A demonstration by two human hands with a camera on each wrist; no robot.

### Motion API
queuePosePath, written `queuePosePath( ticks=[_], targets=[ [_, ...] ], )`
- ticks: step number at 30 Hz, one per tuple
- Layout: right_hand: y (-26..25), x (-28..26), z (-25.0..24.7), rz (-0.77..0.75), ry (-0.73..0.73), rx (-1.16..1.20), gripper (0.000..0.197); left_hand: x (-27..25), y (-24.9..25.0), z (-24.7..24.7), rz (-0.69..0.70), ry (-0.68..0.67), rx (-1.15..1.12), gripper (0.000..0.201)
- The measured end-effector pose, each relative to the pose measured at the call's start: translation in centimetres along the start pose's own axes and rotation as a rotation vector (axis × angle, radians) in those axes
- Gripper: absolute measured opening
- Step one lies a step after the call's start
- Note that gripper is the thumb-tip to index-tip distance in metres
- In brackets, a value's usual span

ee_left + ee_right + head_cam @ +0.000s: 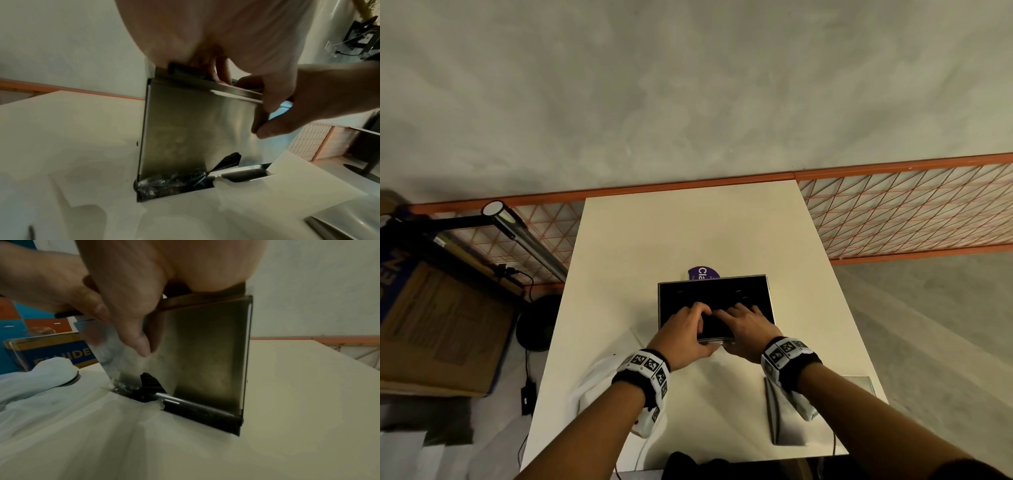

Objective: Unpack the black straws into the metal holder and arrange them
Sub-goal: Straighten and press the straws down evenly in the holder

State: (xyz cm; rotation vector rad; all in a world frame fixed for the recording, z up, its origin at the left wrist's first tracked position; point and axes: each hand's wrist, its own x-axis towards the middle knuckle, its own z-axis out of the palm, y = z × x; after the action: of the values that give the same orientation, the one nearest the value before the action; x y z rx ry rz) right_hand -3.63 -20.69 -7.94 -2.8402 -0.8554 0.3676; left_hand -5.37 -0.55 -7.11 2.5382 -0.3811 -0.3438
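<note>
The metal holder (768,301) stands open-topped in the middle of the white table (688,233), its inside dark with black straws (722,294). My left hand (685,330) curls over the near rim, fingers on black straws (180,69) at the top. Next to it my right hand (748,327) reaches fingers over the same rim, and its thumb (141,344) lies down the outer front wall (205,353). At the holder's (195,129) bottom slot, crinkled clear wrap (164,185) and a black knob (150,382) show. How the straws lie under the hands is hidden.
A purple-labelled disc (703,274) lies just behind the holder. A loose metal sheet piece (784,411) sits near my right wrist, and clear plastic wrapping (602,377) under my left. An orange wire rack (911,212), a lamp (517,226) and a cardboard box (441,325) flank the table.
</note>
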Motion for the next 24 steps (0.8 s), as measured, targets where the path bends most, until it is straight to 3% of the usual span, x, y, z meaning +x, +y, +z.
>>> queuePosePath(
  ticks=[6, 9, 15, 19, 24],
  targets=[
    [0.2, 0.1, 0.0, -0.064, 0.085, 0.031, 0.062, -0.2, 0.2, -0.3, -0.013, -0.047, 0.056, 0.036],
    [0.3, 0.3, -0.1, -0.065, 0.08, 0.065, 0.061, 0.1, 0.2, 0.0, -0.009, -0.105, 0.128, 0.038],
    [0.3, 0.3, 0.0, -0.041, 0.067, 0.096, 0.061, 0.5, 0.1, -1.2, -0.02, -0.147, -0.053, 0.031],
    [0.2, 0.0, 0.0, -0.059, 0.096, 0.07, 0.051, 0.9, 0.7, -1.3, 0.044, -0.178, -0.093, 0.026],
    [0.3, -0.1, -0.2, -0.065, 0.083, 0.031, 0.057, 1.7, 1.5, -1.0, 0.131, -0.167, -0.074, 0.018]
  ],
)
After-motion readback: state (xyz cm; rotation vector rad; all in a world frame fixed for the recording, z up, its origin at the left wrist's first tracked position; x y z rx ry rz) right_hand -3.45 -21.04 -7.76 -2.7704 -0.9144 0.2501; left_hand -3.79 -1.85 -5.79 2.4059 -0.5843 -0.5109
